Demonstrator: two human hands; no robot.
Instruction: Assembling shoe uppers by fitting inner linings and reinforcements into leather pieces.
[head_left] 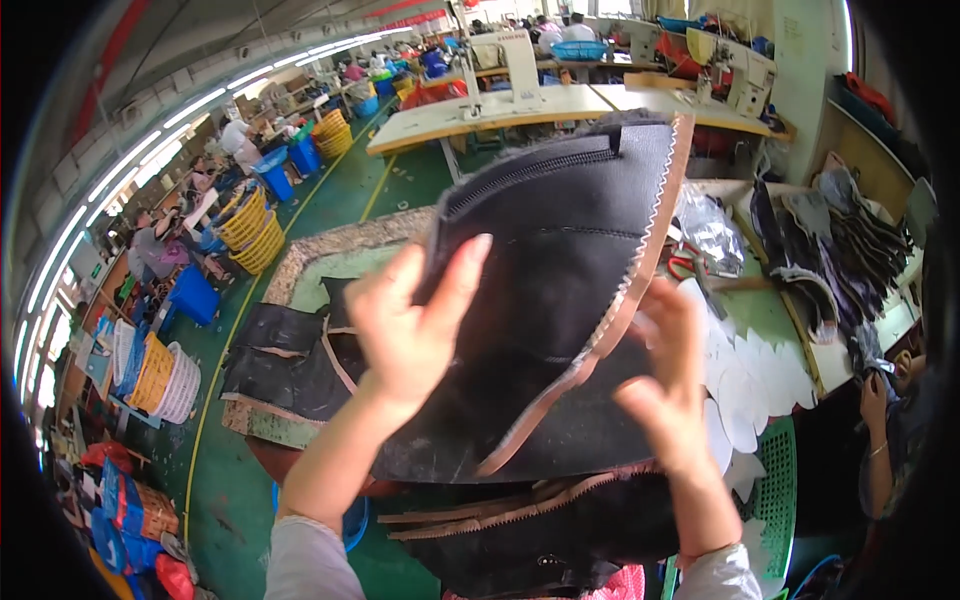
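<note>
A black leather boot upper (pixel 545 270) is raised in front of me, with a zipper along its top edge. Down its right side runs a brown strip with white zigzag stitching. My left hand (pixel 400 335) pinches the upper's left edge, thumb on the near face and fingers partly hidden behind. Beside the brown strip, my right hand (pixel 675 390) has its thumb spread away, with fingertips at or just behind the edge. Below lies another black piece (pixel 560 540) with a brown, toothed-looking edge. More black leather pieces (pixel 280 350) rest on the table to the left.
White cut-out sheets (pixel 745 385), red-handled scissors (pixel 685 263) and a clear plastic bag (pixel 712 235) lie right. Beyond them are piled dark boot pieces (pixel 830 240). A green basket (pixel 775 490) stands near right, close to another person's hand (pixel 873 405). Sewing machines (pixel 515 65) stand ahead.
</note>
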